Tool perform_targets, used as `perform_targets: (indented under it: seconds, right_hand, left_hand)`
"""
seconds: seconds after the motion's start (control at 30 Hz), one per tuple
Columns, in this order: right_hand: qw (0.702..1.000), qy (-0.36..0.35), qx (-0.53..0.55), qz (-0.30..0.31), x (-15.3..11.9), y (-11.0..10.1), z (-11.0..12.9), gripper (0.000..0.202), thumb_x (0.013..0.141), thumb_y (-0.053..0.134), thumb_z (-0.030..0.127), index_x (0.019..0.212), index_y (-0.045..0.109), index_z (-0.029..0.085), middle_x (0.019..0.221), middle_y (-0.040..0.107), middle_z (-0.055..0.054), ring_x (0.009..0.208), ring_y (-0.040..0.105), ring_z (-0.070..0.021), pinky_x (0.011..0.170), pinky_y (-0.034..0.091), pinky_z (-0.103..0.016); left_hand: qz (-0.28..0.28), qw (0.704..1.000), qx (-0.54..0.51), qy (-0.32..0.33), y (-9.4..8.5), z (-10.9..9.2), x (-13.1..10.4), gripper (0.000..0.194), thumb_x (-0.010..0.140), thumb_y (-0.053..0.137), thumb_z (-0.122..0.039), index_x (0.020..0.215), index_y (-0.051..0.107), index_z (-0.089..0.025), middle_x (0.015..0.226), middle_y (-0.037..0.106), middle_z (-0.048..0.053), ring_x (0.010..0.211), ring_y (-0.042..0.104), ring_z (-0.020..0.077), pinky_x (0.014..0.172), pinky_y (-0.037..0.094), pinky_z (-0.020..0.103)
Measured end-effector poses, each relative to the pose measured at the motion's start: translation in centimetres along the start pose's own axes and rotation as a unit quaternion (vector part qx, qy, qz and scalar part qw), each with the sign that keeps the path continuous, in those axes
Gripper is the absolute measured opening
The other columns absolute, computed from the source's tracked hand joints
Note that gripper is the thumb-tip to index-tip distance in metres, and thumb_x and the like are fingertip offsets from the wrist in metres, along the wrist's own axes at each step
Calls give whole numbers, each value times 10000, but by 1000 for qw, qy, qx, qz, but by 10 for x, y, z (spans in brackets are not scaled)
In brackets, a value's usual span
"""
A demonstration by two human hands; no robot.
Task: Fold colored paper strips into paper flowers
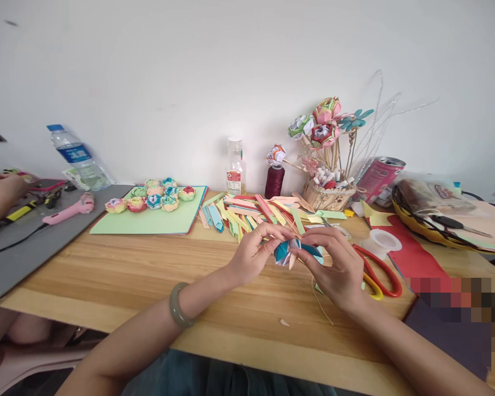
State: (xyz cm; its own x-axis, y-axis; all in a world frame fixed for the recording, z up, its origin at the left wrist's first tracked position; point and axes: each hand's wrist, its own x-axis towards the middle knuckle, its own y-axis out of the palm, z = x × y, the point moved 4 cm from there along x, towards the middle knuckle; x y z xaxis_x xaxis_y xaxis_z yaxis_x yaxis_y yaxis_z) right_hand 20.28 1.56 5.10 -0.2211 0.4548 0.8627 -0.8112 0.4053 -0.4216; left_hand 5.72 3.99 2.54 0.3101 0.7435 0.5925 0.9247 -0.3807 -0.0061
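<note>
My left hand (254, 254) and my right hand (334, 264) meet over the wooden table (148, 275), both pinching a small folded paper flower (287, 252) of blue, white and pink strips. The left wrist wears a greenish bangle (178, 306). Just behind the hands lies a heap of coloured paper strips (256, 214). Red-handled scissors (377, 269) rest on the table just right of my right hand.
Several finished paper roses (152, 196) sit on green card (157, 220). A basket of paper flowers on sticks (328, 187), a thread spool (274, 181), a small bottle (235, 168) and a can (379, 179) line the wall. Another person's hand (2, 190), a pink glue gun (68, 209) and a water bottle (80, 159) are at left.
</note>
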Motion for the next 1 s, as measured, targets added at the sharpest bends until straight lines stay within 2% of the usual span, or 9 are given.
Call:
perform_targets:
  seconds: [0.3,0.5,0.73,0.9,1.0]
  right_hand:
    - [1000,0,11,22,-1,1,-1,167,733,658,166,835,541,227,778,608,-37,729,590,-173,623,488,-310]
    - [997,13,53,46,-1,3,-2,166,730,647,119,778,528,225,744,589,-20,711,568,-162,621,471,-305]
    - [984,78,130,93,5,6,-9,134,737,654,164,762,531,212,713,584,-9,684,553,-152,629,461,-298]
    - [978,96,138,120,5,7,-11,100,758,636,201,740,537,206,730,597,-15,709,554,-153,651,460,-300]
    - [973,127,137,133,3,10,-13,102,776,618,237,723,539,199,721,603,-18,680,552,-144,623,456,-285]
  left_hand:
    - [3,1000,15,2,-1,-2,0,82,862,444,-236,858,497,-175,951,634,76,977,576,163,874,428,340]
    - [3,1000,14,-5,-1,-1,0,91,862,443,-245,855,499,-174,952,635,76,965,580,160,848,439,319]
    - [14,1000,24,6,0,-2,2,92,859,441,-221,852,519,-172,900,634,63,943,585,154,835,451,305]
    - [20,996,88,-24,-3,-2,3,128,846,459,-244,867,555,-161,912,626,79,916,584,163,822,455,303]
    - [26,989,142,-11,-5,-3,5,106,809,514,-227,866,571,-159,901,629,79,893,585,169,808,454,308]
